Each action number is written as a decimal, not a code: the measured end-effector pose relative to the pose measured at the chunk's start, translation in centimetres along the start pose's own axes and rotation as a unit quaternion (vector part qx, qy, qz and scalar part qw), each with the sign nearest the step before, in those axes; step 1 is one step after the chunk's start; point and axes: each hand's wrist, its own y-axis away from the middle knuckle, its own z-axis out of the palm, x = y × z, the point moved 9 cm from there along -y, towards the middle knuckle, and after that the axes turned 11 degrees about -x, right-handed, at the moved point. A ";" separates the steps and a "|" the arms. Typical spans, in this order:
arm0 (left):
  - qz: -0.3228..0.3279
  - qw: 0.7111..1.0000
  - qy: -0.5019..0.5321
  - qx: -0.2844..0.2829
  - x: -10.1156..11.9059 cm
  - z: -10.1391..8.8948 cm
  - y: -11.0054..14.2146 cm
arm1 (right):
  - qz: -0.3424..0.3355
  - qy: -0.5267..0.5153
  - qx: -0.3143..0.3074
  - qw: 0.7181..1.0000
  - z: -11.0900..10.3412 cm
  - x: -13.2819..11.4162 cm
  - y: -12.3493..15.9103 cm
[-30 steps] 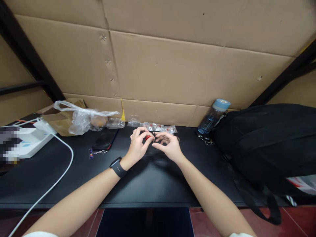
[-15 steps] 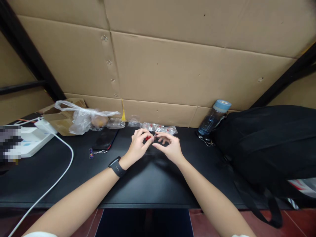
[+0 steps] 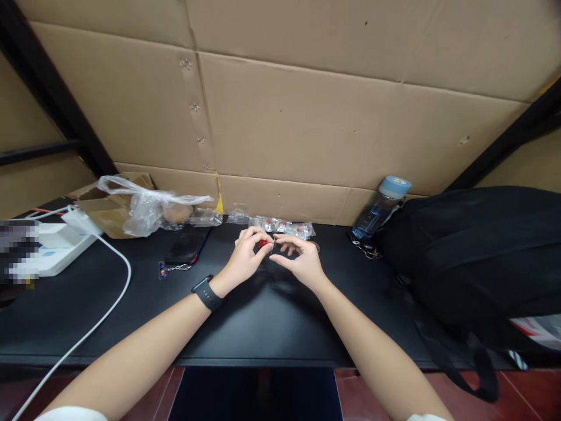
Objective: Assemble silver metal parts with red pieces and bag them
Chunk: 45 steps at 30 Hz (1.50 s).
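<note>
My left hand point(image 3: 248, 256) is closed, thumb and fingers pinching a small red item point(image 3: 263, 244) whose kind I cannot make out. At its fingertips a thin, flat piece point(image 3: 273, 245) shows edge-on as a narrow upright line. My right hand point(image 3: 304, 261) faces it from the other side, the index fingertip at the piece's upper end and the thumb at its lower end. The other right fingers curl loosely behind. Just beyond both hands lie several small clear packets with red bits point(image 3: 283, 225). A dark watch point(image 3: 207, 293) sits on my left wrist.
On the left are a phone point(image 3: 187, 245) with a keychain, a plastic bag point(image 3: 151, 207), a cardboard box point(image 3: 103, 216) and a white cable point(image 3: 128, 275). A blue-lidded bottle point(image 3: 374, 210) and a black backpack point(image 3: 473, 257) stand right. Cardboard point(image 3: 307, 117) walls the back.
Both hands stay in nearly the same place, with only slight finger movement around the thin piece. The camera view has shifted a little.
</note>
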 end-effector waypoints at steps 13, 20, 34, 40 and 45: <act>-0.004 1.000 -0.024 0.019 0.5 0.0 0.4 | -0.011 0.003 0.007 1.000 0.0 -0.3 0.0; 0.022 0.992 -0.113 0.060 1.9 -0.9 0.9 | 0.031 -0.055 0.015 0.998 0.3 1.0 0.1; -0.034 0.998 -0.046 0.031 0.7 -0.1 0.6 | 0.075 -0.142 0.029 0.987 0.7 3.5 0.2; 0.010 0.990 -0.130 0.056 1.7 -1.0 0.8 | 0.106 -0.114 0.005 0.988 1.0 3.2 0.2; -0.016 0.992 -0.111 0.063 1.2 -1.3 0.7 | 0.092 -0.059 -0.026 0.994 0.9 2.6 0.0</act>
